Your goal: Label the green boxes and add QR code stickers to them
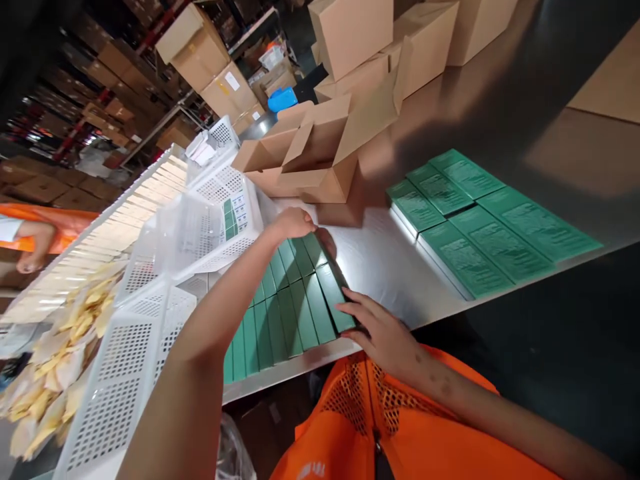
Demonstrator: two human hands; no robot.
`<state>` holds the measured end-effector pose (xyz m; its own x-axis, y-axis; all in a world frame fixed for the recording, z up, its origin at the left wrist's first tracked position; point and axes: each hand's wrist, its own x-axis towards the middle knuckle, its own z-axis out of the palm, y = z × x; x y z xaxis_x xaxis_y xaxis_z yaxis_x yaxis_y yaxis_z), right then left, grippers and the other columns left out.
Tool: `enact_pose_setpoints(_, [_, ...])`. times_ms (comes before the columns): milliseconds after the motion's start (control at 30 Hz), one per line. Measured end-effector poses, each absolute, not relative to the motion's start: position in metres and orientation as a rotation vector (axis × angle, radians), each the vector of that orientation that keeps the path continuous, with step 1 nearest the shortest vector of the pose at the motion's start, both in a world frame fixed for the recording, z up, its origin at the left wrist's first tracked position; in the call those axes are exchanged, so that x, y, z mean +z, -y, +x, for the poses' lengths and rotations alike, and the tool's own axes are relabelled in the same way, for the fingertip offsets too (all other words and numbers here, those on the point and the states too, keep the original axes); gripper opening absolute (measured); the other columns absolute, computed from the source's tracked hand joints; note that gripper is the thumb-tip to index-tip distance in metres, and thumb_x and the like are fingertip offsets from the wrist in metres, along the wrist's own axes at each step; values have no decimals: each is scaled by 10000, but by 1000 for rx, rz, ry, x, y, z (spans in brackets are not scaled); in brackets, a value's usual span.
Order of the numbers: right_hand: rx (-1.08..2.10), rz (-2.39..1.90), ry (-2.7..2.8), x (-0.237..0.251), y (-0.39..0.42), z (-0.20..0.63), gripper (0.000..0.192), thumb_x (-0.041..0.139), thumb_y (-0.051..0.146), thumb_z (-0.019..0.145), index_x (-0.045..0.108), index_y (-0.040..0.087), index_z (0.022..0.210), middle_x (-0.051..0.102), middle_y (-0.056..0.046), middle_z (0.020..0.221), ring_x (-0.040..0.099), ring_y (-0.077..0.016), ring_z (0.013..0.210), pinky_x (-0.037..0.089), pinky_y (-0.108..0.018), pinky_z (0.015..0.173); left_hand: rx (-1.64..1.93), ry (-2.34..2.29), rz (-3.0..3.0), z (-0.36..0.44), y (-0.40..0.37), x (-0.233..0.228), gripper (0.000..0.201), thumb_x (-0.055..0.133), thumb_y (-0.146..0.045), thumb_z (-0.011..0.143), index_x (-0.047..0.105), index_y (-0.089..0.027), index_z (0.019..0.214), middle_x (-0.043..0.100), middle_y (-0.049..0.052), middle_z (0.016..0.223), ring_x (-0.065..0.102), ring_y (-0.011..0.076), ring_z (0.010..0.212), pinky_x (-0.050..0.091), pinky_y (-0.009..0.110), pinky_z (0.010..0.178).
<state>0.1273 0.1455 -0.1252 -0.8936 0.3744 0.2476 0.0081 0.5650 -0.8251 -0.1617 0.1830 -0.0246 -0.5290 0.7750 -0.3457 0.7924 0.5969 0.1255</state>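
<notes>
Narrow green boxes stand packed side by side in rows on the metal table in front of me. My left hand reaches across them to the far end of the rows. Its fingers are curled in at the far right corner, and their tips are hidden. Spread fingers of my right hand touch the right side and near end of the end green box. To the right, a flat block of larger-faced green boxes lies with printed sides up.
White perforated baskets line the left side, one holding several green-and-white packs. An open carton sits behind the rows, with more cartons beyond. Yellowish packets lie at far left, near another person's arm. The table edge runs close to me.
</notes>
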Motion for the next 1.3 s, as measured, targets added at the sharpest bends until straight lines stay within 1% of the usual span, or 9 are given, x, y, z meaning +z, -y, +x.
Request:
enact_pose_setpoints(100, [1394,-302,2473,-127,-136,121,422,545,143,931,570,234,1342,504,-124,1490,609,-259,1253,566,-437,1008,-173,-2461,1241,-164,-173,-30,153,634,-255,826,775,-200,806,755,80,893,688,304,972,519,383,906])
enact_pose_setpoints(200, [1420,-208,2507,-122,-151,136,569,549,181,943,410,276,1486,407,-90,1574,527,-231,1349,544,-379,1045,-202,-2459,1264,-160,-181,-32,233,620,-318,874,769,-166,779,753,135,921,669,359,1054,487,435,972])
enact_pose_setpoints(300, [1005,-256,2516,-111,-183,166,513,522,205,974,415,253,1474,450,-108,1541,478,-255,1383,510,-437,1069,-105,-2479,1339,-148,-204,-33,379,567,-420,930,757,-97,987,728,217,1075,616,422,1161,439,510,1023])
enact_pose_setpoints(400, [349,-497,2587,-102,-221,200,474,498,118,962,511,265,1412,496,-131,1496,458,-364,1368,446,-597,1015,104,-2427,1437,-126,-236,-43,483,504,-436,976,624,-96,1298,660,202,1289,574,362,1257,418,453,1068])
enact_pose_setpoints(567, [-4,-575,2750,-104,-255,223,416,540,123,933,631,309,1294,567,-84,1445,484,-394,1297,424,-592,938,347,-2225,1489,-82,-287,-75,404,475,-394,1003,635,-165,1294,668,101,1326,600,237,1248,442,301,1042])
enact_pose_setpoints(800, [131,-308,2775,-122,-266,231,376,439,53,937,692,234,1147,579,-61,1444,529,-311,1309,489,-494,919,460,-2219,1433,-75,-282,-86,324,578,-372,947,689,-199,1197,732,66,1189,669,222,1102,498,285,937])
enact_pose_setpoints(1033, [679,-137,2424,-134,-224,207,308,519,192,1002,619,206,1294,546,-101,1469,513,-228,1365,540,-390,1065,275,-2412,1420,-96,-239,-55,313,603,-411,894,737,-213,1097,738,68,1092,662,250,1048,495,322,923])
enact_pose_setpoints(1167, [911,-246,2231,-138,-169,159,287,530,194,997,667,171,1248,584,-148,1416,611,-252,1262,584,-398,1019,13,-2548,1366,-118,-214,-37,245,604,-358,842,760,-188,923,748,119,1013,663,326,1049,495,385,891])
enact_pose_setpoints(1300, [1022,-199,2271,-136,-152,139,334,507,222,1010,636,175,1315,537,-154,1463,600,-272,1274,566,-437,1034,-187,-2584,1344,-135,-197,-39,297,569,-351,839,753,-145,948,726,182,1122,615,363,1164,467,404,951])
